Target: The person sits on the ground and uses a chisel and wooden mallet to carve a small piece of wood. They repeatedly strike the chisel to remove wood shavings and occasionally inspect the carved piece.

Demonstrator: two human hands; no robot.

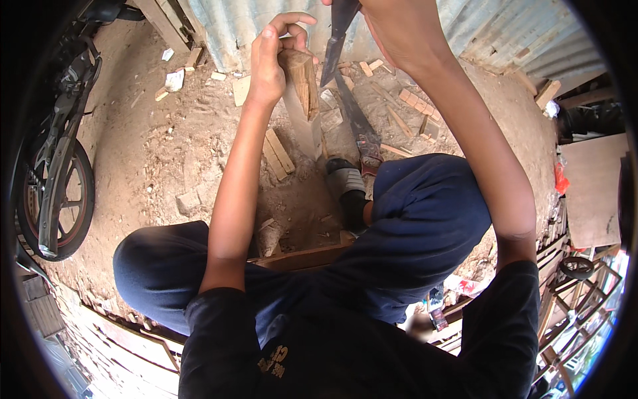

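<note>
Big picture first: bare sandy dirt ground (159, 146) w/ open room on my left, running out to the black motorbike wheel w/ red rim stripe (56, 199) at the far left edge. Corrugated grey metal wall (232, 26) closes off the top, so the room ahead is tight. Right side is crowded: flat brown board (598, 193) leaning there, stacked timber frames below it.

My knees in dark blue trousers (425, 219) bracket the work spot. Black shoe w/ grey band (345, 183) sits on the ground just beside the base of the block.

Now the block: tall pale wooden billet w/ rough brown bark at its top (302, 106), standing nearly upright on the dirt, btwn my legs and the wall. My left hand (269, 60) is wrapped round its top edge, fingers curled over, firm hold.

My right hand (399, 26) is closed round the handle of the dark steel chopping blade (335, 43), tip pointing down, edge just beside the billet's right side; can't tell if it's touching.

Long handsaw w/ patterned handle (359, 126) lies flat behind the billet. Small stuff: short pale wood offcuts (276, 153) lie scattered near the base and up by the wall.
</note>
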